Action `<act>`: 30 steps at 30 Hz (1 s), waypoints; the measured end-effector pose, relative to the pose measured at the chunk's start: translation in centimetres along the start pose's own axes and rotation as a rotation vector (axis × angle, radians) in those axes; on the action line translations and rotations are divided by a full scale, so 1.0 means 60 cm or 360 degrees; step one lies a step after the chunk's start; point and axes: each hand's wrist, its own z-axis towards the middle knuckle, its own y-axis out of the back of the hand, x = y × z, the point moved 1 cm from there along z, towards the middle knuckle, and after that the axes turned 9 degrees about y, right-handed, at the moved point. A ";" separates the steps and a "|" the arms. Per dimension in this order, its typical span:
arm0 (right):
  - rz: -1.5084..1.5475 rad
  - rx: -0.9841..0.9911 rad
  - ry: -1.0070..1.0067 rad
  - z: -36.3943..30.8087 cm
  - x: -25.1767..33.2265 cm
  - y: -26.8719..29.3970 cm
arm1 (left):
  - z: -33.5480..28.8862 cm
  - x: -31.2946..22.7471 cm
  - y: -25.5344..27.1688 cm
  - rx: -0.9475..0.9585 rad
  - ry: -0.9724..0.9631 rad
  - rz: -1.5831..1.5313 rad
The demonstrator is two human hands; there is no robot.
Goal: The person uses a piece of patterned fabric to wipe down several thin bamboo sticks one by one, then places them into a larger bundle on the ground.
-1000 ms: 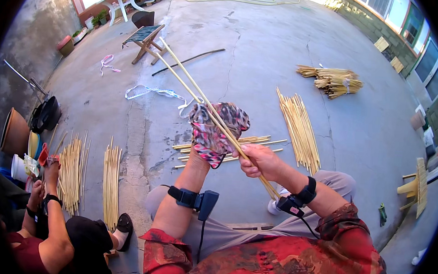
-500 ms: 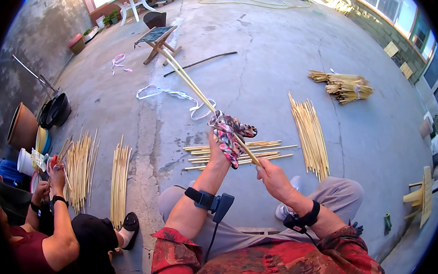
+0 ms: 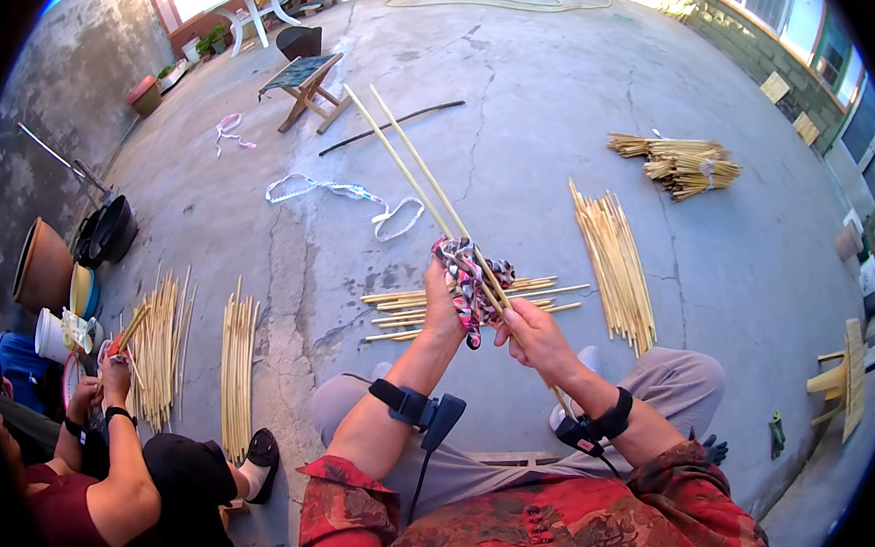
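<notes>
Two long, pale, reed-like sticks (image 3: 404, 158) slant across in front of me, their far ends spread slightly apart. My left hand (image 3: 443, 302) is closed around a crumpled, multicoloured patterned cloth (image 3: 469, 301), which lies against the sticks. Just to its right, my right hand (image 3: 537, 340) grips the sticks below the cloth. Their near ends run past that hand toward my right wrist. On the ground beyond and beneath my hands lies a loose set of similar sticks (image 3: 396, 299), partly hidden by my left hand and the cloth.
A row of sticks (image 3: 613, 269) lies at right, with tied bundles (image 3: 689, 169) behind. Ahead are a white-blue strap (image 3: 338, 187), a dark rod (image 3: 396, 129) and a folding stool (image 3: 309, 80). At left, another person (image 3: 121, 455) handles sticks beside two more rows (image 3: 238, 377).
The sticks have slid back toward me through the cloth, their near ends now reaching past my right hand. Their far ends have swung right and spread apart. Both hands have shifted slightly right.
</notes>
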 end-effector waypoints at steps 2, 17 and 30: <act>-0.0132 0.0046 0.0048 0.007 -0.005 -0.016 | 0.013 0.007 0.032 -0.0124 -0.0061 -0.0057; -0.1213 0.0142 -0.0080 -0.283 0.055 0.158 | 0.028 -0.123 0.095 -0.0663 -0.0589 -0.0455; -0.0890 -0.0353 0.0261 -0.227 0.044 0.160 | 0.023 -0.106 0.112 0.0219 -0.0420 -0.0640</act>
